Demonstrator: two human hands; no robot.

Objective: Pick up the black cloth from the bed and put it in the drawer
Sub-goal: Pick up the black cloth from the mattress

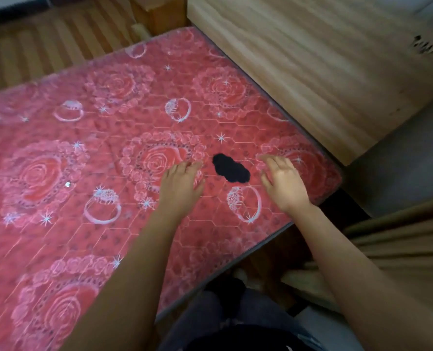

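Note:
A small black cloth point(231, 168) lies crumpled on the bed point(83, 153), near its right corner, on a red mattress printed with roses and rings. My left hand point(181, 182) hovers just left of the cloth, palm down, fingers apart, holding nothing. Just right of the cloth is my right hand point(282, 181), fingers spread and empty. Neither hand touches the cloth. No drawer is recognisable in this view.
A light wooden piece of furniture point(311, 59) stands against the bed's right side. Grey floor point(400, 168) lies beyond it. Brown fabric point(400, 249) hangs at the right. A small shiny scrap point(67, 184) sits on the mattress at left. Striped flooring point(45, 51) shows behind the bed.

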